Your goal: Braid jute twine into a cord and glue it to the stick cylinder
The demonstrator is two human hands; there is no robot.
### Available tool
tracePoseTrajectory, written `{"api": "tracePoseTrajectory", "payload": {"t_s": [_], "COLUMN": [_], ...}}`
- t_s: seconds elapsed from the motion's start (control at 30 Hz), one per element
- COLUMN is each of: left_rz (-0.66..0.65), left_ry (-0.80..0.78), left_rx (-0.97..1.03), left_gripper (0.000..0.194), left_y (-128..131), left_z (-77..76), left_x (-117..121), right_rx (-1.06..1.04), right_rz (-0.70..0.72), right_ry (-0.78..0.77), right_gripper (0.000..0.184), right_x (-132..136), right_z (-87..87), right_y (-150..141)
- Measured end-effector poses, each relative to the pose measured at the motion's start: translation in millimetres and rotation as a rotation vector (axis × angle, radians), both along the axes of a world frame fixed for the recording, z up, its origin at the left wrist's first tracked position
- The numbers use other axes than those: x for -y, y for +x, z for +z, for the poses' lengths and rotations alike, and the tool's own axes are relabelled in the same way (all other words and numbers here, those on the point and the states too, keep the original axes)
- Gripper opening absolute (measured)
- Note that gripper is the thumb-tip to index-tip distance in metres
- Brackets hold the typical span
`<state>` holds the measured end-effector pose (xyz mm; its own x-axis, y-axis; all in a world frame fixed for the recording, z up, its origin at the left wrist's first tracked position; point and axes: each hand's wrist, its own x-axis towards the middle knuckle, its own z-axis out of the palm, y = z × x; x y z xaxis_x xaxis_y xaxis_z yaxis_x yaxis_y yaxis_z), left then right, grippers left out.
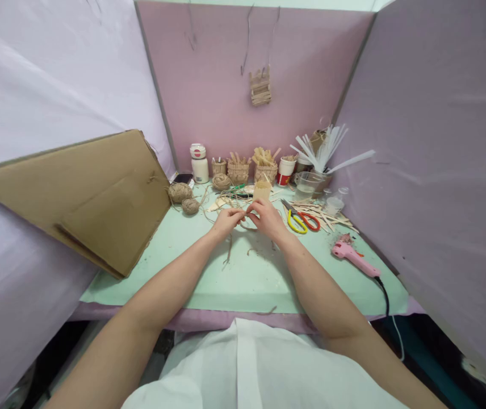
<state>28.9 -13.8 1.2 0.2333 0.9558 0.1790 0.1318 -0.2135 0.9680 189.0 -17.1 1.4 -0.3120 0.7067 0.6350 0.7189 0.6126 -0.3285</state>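
Over the middle of the table, my left hand (pixel 228 220) and my right hand (pixel 266 218) meet with their fingertips pinched together. Between them they grip a thin strand of brown twine (pixel 249 229), and a loose length hangs below the left hand. The exact spot where the fingers pinch is too small to make out well. Just behind my right hand stands a small pale wooden piece (pixel 262 190), its lower edge hidden by the fingers. Scissors (pixel 298 218) with one yellow and one red handle lie to the right of my right hand.
Balls of twine (pixel 180 193) sit at the left rear. Baskets of sticks (pixel 265 172), a white jar (pixel 199 165) and a red-white cup (pixel 285 171) line the back. A pink glue gun (pixel 356 257) lies at right; a cardboard sheet (pixel 98 199) leans at left.
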Motion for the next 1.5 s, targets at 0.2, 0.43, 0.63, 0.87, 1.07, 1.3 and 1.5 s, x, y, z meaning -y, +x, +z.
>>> {"api": "tracePoseTrajectory", "payload": {"t_s": [0.2,0.43,0.63,0.87,1.07,1.3,1.5], "left_rz": [-0.021,0.031,0.005,-0.041,-0.057,0.012,0.182], "left_ry": [-0.085,0.078,0.165,0.001,-0.154,-0.111,0.074], "left_rx": [-0.083,-0.2,-0.201,-0.037,0.091,0.087,-0.115], "left_gripper": [0.023,0.027,0.024,0.027,0.035,0.034,0.023], "left_y": [-3.3,-3.4,6.5,7.3,2.4,-1.1,-1.1], "left_z": [-0.3,0.9,9.1,11.7,9.9,6.1,-1.0], "left_x": [-4.0,-4.1,7.5,11.0,6.0,1.4,-3.1], "right_rx": [0.033,-0.181,-0.566,-0.75,-0.871,-0.899,-0.9], "right_rz": [-0.017,-0.175,-0.31,-0.23,-0.089,0.027,0.13], "right_ry": [-0.013,-0.117,-0.272,-0.267,-0.337,-0.414,-0.473], "right_gripper": [0.009,0.009,0.009,0.011,0.018,0.019,0.022], "right_x": [4.2,1.1,-13.4,-10.4,-5.1,-6.8,-6.0], "right_z": [2.0,-2.5,-6.8,0.0,9.7,7.8,4.9], "right_y": [-0.9,-9.6,-5.2,-3.0,-3.1,-4.3,-7.4]}}
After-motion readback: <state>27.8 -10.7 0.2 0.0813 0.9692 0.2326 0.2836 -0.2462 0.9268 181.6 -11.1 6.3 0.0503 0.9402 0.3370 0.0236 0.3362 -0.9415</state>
